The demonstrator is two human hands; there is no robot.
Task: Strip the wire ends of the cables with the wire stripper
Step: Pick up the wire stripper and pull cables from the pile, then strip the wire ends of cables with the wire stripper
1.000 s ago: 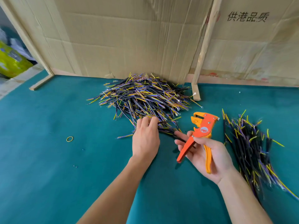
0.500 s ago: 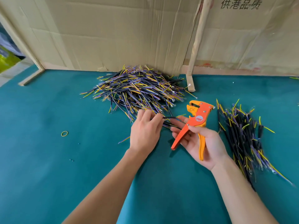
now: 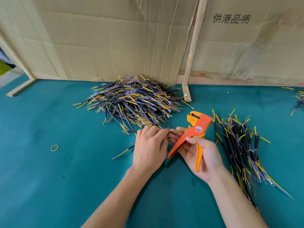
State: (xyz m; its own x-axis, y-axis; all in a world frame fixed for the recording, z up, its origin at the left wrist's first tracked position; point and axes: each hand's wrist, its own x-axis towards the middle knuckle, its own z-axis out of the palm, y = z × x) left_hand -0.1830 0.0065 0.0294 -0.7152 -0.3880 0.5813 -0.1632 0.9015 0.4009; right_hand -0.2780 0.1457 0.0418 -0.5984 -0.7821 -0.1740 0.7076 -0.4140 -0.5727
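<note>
A big heap of black cables (image 3: 131, 102) with yellow and purple wire ends lies at the back centre of the green table. My left hand (image 3: 148, 150) pinches one cable (image 3: 176, 131) at the heap's near edge; its yellow tip pokes out to the right toward my other hand's fingertips. My right hand (image 3: 202, 155) holds the orange wire stripper (image 3: 193, 135) palm up, jaws pointing away, handles spread. A second pile of cables (image 3: 241, 150) lies to the right of that hand.
A loose cable (image 3: 123, 152) lies left of my left hand. A yellow rubber band (image 3: 55, 147) sits on the green table (image 3: 49, 186) at left. A cardboard wall (image 3: 115, 38) and a wooden post (image 3: 190, 63) close the back. More cables (image 3: 298, 99) lie far right.
My left hand has drawn one cable out of the heap toward the stripper. My right hand with the stripper stayed in place, its fingers now meeting the cable's end.
</note>
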